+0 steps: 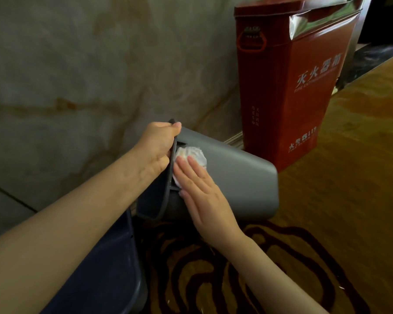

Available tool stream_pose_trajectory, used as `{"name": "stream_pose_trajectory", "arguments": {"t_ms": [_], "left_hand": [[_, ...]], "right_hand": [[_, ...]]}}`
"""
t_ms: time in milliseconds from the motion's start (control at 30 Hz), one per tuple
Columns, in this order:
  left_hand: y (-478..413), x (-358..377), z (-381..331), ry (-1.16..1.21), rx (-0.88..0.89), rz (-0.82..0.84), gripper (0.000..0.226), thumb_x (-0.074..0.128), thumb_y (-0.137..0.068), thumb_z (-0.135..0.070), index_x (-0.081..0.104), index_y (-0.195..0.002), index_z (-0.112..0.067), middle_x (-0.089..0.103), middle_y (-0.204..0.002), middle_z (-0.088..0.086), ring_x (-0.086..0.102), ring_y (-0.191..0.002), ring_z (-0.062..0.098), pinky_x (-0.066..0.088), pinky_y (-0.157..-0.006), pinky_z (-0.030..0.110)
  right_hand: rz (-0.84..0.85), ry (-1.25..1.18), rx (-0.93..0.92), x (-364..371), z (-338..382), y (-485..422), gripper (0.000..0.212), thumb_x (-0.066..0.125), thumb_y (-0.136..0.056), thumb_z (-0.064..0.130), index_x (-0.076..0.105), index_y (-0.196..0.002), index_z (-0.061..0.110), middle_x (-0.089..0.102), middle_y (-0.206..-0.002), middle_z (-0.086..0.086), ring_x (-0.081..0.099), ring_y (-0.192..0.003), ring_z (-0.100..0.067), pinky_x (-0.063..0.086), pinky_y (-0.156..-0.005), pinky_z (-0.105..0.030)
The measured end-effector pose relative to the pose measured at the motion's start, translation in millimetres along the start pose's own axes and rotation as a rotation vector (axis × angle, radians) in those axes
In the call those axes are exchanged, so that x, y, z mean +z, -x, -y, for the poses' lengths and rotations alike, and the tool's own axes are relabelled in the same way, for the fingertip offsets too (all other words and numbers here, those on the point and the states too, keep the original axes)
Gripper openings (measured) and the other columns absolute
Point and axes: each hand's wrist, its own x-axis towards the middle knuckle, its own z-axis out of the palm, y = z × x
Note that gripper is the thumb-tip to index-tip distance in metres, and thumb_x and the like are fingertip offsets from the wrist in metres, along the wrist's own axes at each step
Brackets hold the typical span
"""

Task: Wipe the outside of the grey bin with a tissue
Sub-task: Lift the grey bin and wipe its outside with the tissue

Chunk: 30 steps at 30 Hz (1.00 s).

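Note:
The grey bin (236,177) lies tipped on its side, its open mouth towards me and its base pointing right. My left hand (157,146) grips the bin's upper rim, thumb on the outside. My right hand (202,193) lies flat with straight fingers, pressing a crumpled white tissue (191,156) against the bin's outer wall just below the rim. Part of the tissue is hidden under my fingers.
A red fire-extinguisher box (293,87) with white lettering stands just behind the bin to the right. A marbled wall (77,75) runs behind. Patterned brown carpet (304,245) covers the floor. A dark blue object (104,268) sits at the lower left under my forearm.

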Motion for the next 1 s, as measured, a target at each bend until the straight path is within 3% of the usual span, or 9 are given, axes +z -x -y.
{"name": "stream_pose_trajectory", "arguments": {"t_ms": [133,300,467,600,733,833,933,1000], "left_hand": [[-0.5,3.8,1.5,-0.037,-0.002,0.053,0.026,0.05,-0.09,-0.013,0.053,-0.065,-0.008,0.05,-0.078,0.011,0.051,-0.073,0.022,0.044,-0.071,0.033],[-6.8,3.3,-1.9,0.0,-0.051,0.054,0.022,0.05,-0.09,-0.012,0.058,-0.069,-0.008,0.058,-0.074,0.008,0.058,-0.069,0.018,0.05,-0.07,0.032],[-11.9,10.2,-5.6,0.038,-0.087,0.036,0.017,0.05,-0.09,-0.011,0.056,-0.075,-0.008,0.057,-0.077,0.007,0.058,-0.071,0.019,0.051,-0.069,0.034],[-14.0,11.0,-7.2,0.084,-0.118,0.032,0.02,0.048,-0.091,-0.009,0.053,-0.072,-0.008,0.055,-0.073,0.006,0.056,-0.064,0.017,0.049,-0.056,0.03],[-16.9,11.2,-6.9,0.108,-0.123,0.023,0.023,0.047,-0.092,-0.01,0.052,-0.07,-0.009,0.054,-0.072,0.005,0.055,-0.063,0.015,0.048,-0.059,0.027],[-17.8,13.4,-8.8,0.103,-0.124,0.022,0.023,0.047,-0.092,-0.011,0.053,-0.07,-0.008,0.054,-0.072,0.004,0.055,-0.065,0.014,0.048,-0.059,0.026],[-17.1,16.4,-10.9,0.09,-0.132,0.034,0.022,0.048,-0.092,-0.011,0.053,-0.07,-0.007,0.055,-0.07,0.005,0.055,-0.062,0.015,0.049,-0.057,0.027],[-18.3,17.4,-11.5,0.067,-0.133,0.034,0.018,0.048,-0.091,-0.01,0.054,-0.074,-0.006,0.055,-0.073,0.005,0.056,-0.063,0.016,0.049,-0.057,0.029]], "right_hand": [[-0.045,0.076,0.027,0.5,-17.2,14.4,0.047,0.037,-0.098,0.02,0.026,-0.144,0.024,0.023,-0.153,0.006,0.008,-0.144,-0.006,0.005,-0.118,-0.021],[-0.167,0.052,0.306,-4.7,-55.3,37.6,0.045,0.031,-0.099,0.034,0.025,-0.143,0.029,0.019,-0.152,0.012,0.007,-0.143,0.001,0.009,-0.117,-0.023],[-0.305,-0.11,0.518,-8.4,-72.4,27.9,0.043,0.035,-0.099,0.024,0.029,-0.142,0.024,0.02,-0.149,0.016,0.003,-0.137,0.012,0.011,-0.117,-0.025],[-0.223,-0.201,0.397,-7.7,-52.2,13.8,0.042,0.033,-0.099,0.026,0.026,-0.14,0.032,0.02,-0.15,0.017,0.009,-0.142,0.002,0.011,-0.118,-0.025],[-0.089,-0.16,0.122,-7.3,-23.3,-14.5,0.043,0.032,-0.1,0.024,0.023,-0.142,0.029,0.02,-0.153,0.011,0.006,-0.143,0.001,0.004,-0.117,-0.017],[-0.087,-0.057,0.014,-9.9,-22.2,-29.2,0.044,0.034,-0.1,0.02,0.023,-0.142,0.023,0.02,-0.151,0.01,0.006,-0.143,0.0,0.003,-0.115,-0.015],[-0.131,-0.012,0.043,-7.1,-38.2,-24.1,0.044,0.034,-0.1,0.022,0.027,-0.143,0.022,0.022,-0.15,0.01,0.01,-0.143,-0.002,0.007,-0.118,-0.021],[-0.189,-0.055,0.198,-10.6,-60.9,-15.8,0.043,0.033,-0.1,0.022,0.028,-0.142,0.022,0.021,-0.149,0.012,0.011,-0.142,0.0,0.008,-0.118,-0.023]]}}
